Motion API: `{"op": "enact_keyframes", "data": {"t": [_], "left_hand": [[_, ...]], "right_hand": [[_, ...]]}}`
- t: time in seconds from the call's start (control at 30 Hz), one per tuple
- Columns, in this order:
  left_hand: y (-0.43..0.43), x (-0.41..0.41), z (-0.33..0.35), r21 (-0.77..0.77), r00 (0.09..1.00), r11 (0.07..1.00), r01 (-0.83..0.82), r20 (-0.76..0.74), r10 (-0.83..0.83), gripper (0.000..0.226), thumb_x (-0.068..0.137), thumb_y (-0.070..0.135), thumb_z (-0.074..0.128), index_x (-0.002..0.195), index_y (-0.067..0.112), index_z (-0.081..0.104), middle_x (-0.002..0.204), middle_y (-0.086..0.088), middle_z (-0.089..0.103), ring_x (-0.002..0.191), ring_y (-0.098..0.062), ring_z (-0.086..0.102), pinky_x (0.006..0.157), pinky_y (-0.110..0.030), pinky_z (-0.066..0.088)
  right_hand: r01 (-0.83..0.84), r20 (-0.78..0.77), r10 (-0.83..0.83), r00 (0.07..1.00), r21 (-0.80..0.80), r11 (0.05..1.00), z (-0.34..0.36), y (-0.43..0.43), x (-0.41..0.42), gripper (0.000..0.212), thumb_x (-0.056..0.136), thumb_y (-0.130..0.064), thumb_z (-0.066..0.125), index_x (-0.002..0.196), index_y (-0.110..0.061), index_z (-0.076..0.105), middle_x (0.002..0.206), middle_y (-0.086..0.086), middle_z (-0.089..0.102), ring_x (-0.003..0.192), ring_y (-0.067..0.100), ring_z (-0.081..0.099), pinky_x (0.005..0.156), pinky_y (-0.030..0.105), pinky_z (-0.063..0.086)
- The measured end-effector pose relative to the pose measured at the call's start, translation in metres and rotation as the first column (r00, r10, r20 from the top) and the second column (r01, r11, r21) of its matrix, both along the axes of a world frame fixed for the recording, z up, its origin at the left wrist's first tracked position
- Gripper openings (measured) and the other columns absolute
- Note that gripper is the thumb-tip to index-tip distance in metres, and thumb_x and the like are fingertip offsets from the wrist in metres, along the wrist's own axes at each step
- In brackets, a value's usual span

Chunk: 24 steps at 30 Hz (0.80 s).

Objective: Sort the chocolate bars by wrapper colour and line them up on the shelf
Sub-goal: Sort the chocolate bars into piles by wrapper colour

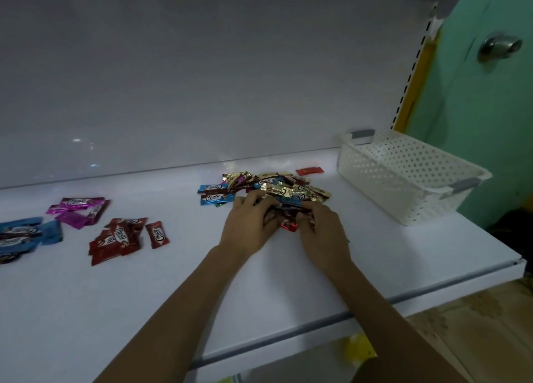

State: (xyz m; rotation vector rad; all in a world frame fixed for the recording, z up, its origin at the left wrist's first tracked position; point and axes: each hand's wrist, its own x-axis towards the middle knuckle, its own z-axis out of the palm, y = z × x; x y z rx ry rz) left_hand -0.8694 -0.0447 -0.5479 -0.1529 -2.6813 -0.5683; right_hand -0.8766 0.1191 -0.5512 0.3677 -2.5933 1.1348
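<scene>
A mixed heap of chocolate bars (pixel 277 188) in gold, blue and red wrappers lies mid-shelf. My left hand (pixel 249 224) and my right hand (pixel 321 228) are at its near edge, fingers curled round a bunch of red-wrapped bars (pixel 287 215) held between them. To the left lie sorted groups: red bars (pixel 121 238), pink bars (pixel 78 209) and blue bars (pixel 23 235) at the frame's edge. Two blue bars (pixel 216 193) lie just left of the heap, and one red bar (pixel 310 170) lies behind it.
A white perforated plastic basket (pixel 409 178) stands at the right end of the white shelf (pixel 144 296), close to the heap. The shelf's back panel rises behind. A green door with a metal knob (pixel 500 46) is on the right.
</scene>
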Motion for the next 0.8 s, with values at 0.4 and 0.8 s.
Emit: {"op": "enact_keyframes", "data": {"t": [0.4,0.8], "left_hand": [[0.005,0.011,0.004,0.345,0.994,0.938,0.028,-0.108,0.01,0.031,0.097,0.03,0.053,0.125,0.016,0.056,0.113,-0.006,0.067,0.096,-0.019,0.065,0.08,-0.039,0.055],[-0.027,0.062,0.028,0.89,0.99,0.446,0.097,-0.039,-0.136,0.019,0.098,0.009,0.05,0.116,0.014,0.048,0.106,-0.005,0.064,0.099,-0.018,0.066,0.081,-0.031,0.056]], "right_hand": [[0.074,-0.225,-0.015,0.974,0.255,0.964,-0.007,-0.007,0.005,0.04,0.088,-0.037,0.047,0.11,-0.009,0.062,0.108,0.012,0.064,0.103,0.033,0.059,0.106,0.053,0.032],[-0.273,-0.04,0.271,0.962,-0.219,0.937,0.036,-0.056,0.039,0.025,0.096,-0.031,0.05,0.11,-0.013,0.061,0.097,-0.002,0.064,0.087,0.009,0.058,0.073,0.026,0.047]]}}
